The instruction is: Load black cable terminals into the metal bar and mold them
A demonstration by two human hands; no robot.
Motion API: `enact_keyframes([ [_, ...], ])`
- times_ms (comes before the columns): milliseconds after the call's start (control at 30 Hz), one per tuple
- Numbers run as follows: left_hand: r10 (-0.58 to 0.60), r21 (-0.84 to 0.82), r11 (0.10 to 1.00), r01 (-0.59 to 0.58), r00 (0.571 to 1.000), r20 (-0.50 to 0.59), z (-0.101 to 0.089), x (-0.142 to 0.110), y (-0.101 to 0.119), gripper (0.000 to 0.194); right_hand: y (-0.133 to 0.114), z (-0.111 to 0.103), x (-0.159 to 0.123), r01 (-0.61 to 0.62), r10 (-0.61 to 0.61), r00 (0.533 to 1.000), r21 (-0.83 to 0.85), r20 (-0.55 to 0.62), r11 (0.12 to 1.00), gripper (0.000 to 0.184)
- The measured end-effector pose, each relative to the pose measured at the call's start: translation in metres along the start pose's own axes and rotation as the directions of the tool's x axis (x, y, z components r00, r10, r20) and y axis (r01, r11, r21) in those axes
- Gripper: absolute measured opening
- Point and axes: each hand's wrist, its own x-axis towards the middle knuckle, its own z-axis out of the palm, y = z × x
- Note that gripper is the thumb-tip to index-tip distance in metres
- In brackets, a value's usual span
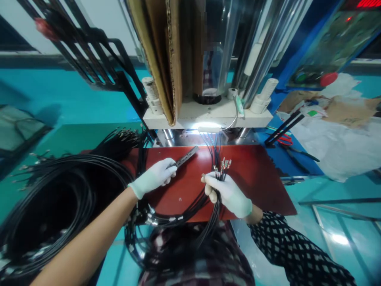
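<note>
My left hand [156,174], in a white glove, is closed around one end of a narrow grey slotted bar [187,156], which points up and away to the right over the red-brown work board [184,186]. My right hand [229,194], also gloved, grips a bundle of black cables [214,216] whose bare metal terminals [223,166] stick up above the fingers. Thumb and forefinger pinch a small brownish end at the left of this hand. Thin wires [210,145] run from beneath the lit press toward the bundle.
A press with a white plate [205,117] stands behind the board, cardboard [171,59] leaning against it. Coiled black cables [89,163] cover the left side. Red-handled pliers [285,140] and plastic bags [333,139] lie right, below a control panel with a red button [329,79].
</note>
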Motion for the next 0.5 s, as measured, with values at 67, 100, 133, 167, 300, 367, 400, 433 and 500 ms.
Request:
enact_keyframes([
  [67, 0.062, -0.269, 0.962, -0.044, 0.996, 0.06, 0.001, -0.009, -0.004, 0.016, 0.0, 0.002, 0.003, -0.007, 0.007, 1.0, 0.019, 0.013, 1.0, 0.031],
  [100, 0.096, -0.366, 0.929, -0.059, 0.992, 0.084, 0.002, -0.012, -0.006, 0.014, 0.0, 0.003, 0.004, -0.008, 0.007, 1.0, 0.022, 0.019, 1.0, 0.03],
  [133, 0.119, -0.437, 0.897, -0.063, 0.988, 0.102, 0.003, -0.014, -0.006, 0.014, 0.0, 0.003, 0.004, -0.006, 0.005, 1.0, 0.021, 0.024, 1.0, 0.03],
  [167, 0.135, -0.482, 0.874, -0.063, 0.984, 0.117, 0.004, -0.015, -0.007, 0.014, 0.0, 0.004, 0.004, -0.004, 0.003, 1.0, 0.019, 0.03, 1.0, 0.03],
  [300, 0.208, -0.478, 0.87, -0.123, 0.97, 0.128, 0.008, -0.017, -0.006, 0.019, -0.001, 0.005, 0.002, -0.007, 0.006, 0.999, 0.031, 0.045, 1.0, 0.029],
  [367, 0.24, -0.472, 0.869, -0.149, 0.961, 0.138, 0.01, -0.018, -0.003, 0.02, -0.002, 0.007, 0.001, -0.011, 0.01, 0.999, 0.036, 0.046, 0.999, 0.028],
  [400, 0.249, -0.476, 0.866, -0.155, 0.958, 0.142, 0.011, -0.019, -0.001, 0.021, -0.002, 0.008, 0.001, -0.013, 0.011, 0.999, 0.036, 0.046, 0.999, 0.028],
  [433, 0.252, -0.478, 0.865, -0.153, 0.956, 0.149, 0.012, -0.019, 0.001, 0.022, -0.002, 0.01, 0.001, -0.015, 0.013, 0.999, 0.034, 0.046, 0.999, 0.029],
  [500, 0.246, -0.47, 0.871, -0.141, 0.954, 0.169, 0.015, -0.02, 0.005, 0.027, -0.002, 0.011, 0.001, -0.021, 0.019, 0.999, 0.032, 0.051, 0.999, 0.028],
])
